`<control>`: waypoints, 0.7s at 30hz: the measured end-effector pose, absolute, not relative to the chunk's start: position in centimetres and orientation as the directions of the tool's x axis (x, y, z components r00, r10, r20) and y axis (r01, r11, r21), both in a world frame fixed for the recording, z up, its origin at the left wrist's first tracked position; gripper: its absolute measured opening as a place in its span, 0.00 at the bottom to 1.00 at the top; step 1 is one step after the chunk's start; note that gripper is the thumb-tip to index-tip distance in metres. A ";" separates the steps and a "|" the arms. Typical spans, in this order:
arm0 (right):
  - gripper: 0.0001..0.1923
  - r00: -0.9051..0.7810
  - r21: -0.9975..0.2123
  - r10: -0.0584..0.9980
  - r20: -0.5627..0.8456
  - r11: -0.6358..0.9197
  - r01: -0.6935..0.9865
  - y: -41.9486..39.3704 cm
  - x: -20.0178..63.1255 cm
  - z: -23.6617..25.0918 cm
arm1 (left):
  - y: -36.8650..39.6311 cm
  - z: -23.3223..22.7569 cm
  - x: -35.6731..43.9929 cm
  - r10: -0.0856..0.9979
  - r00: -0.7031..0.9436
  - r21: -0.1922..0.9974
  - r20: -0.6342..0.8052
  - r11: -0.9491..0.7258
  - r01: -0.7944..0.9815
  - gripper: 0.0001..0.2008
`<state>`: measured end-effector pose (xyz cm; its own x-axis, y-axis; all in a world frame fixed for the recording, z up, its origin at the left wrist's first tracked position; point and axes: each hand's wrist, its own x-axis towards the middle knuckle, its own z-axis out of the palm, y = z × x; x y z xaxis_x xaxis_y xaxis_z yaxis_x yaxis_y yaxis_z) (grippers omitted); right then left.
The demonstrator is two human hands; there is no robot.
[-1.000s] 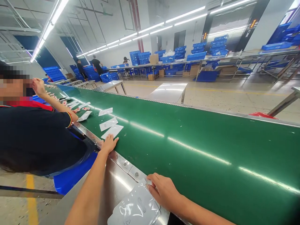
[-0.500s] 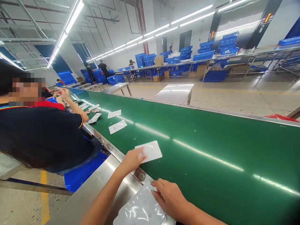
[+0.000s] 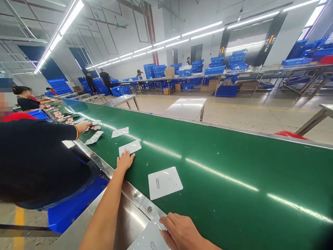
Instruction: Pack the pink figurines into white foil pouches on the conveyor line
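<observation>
My left hand (image 3: 125, 161) is stretched out along the green conveyor belt (image 3: 234, 166), fingers flat on the near edge of a white pouch (image 3: 130, 147). A second white pouch (image 3: 164, 182) with a small label lies free on the belt closer to me. My right hand (image 3: 180, 233) rests at the belt's steel edge with its fingers on the top of a stack of white pouches (image 3: 149, 239) at the bottom of the view. More pouches (image 3: 120, 132) lie farther up the belt.
A co-worker in a dark shirt (image 3: 39, 156) stands close on my left, one hand (image 3: 84, 127) reaching onto the belt. Blue crates (image 3: 75, 205) sit below. Steel tables (image 3: 186, 104) and stacked blue bins (image 3: 215, 69) stand beyond the belt. Other people work far back.
My left hand dragged one pouch down the belt toward me, let it go, and has reached back up to the following pouch. The co-worker's raised arm has come down onto the belt.
</observation>
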<state>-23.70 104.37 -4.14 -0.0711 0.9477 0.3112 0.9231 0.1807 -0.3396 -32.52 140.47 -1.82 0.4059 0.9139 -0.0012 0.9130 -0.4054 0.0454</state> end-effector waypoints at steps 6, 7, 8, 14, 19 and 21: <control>0.05 -0.077 -0.332 0.955 0.288 0.175 0.927 103.4 -23.7 -2.7 | 129.9 -2.4 -30.4 0.726 0.687 -0.025 0.026 -0.686 0.727 0.24; 0.05 -0.079 -0.324 0.953 0.291 0.176 0.930 103.3 -23.7 -2.7 | 127.9 -2.4 -30.2 0.694 0.720 -0.030 0.022 -0.719 0.694 0.24; 0.05 -0.079 -0.316 0.951 0.298 0.176 0.932 103.3 -23.7 -2.8 | 125.9 -2.4 -30.2 0.660 0.751 -0.033 0.018 -0.750 0.660 0.23; 0.07 -0.101 -0.279 0.910 0.402 0.227 0.933 103.1 -24.2 -3.6 | 116.6 -0.9 -31.1 0.473 0.879 -0.002 -0.065 -0.881 0.473 0.24; 0.08 -0.134 -0.321 0.860 0.492 0.322 0.891 101.5 -22.6 -2.7 | 115.5 0.4 -30.8 0.389 0.921 0.092 -0.023 -0.917 0.389 0.23; 0.08 -0.087 -0.328 0.875 0.476 0.268 0.906 101.0 -20.7 -2.0 | 116.9 0.6 -29.8 0.368 0.928 0.115 0.049 -0.926 0.361 0.23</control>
<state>-20.73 100.96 -1.96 -0.0873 0.8753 0.4756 0.9059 0.2683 -0.3275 -29.78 116.91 0.61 0.9285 0.3681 0.0493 0.3608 -0.9255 0.1150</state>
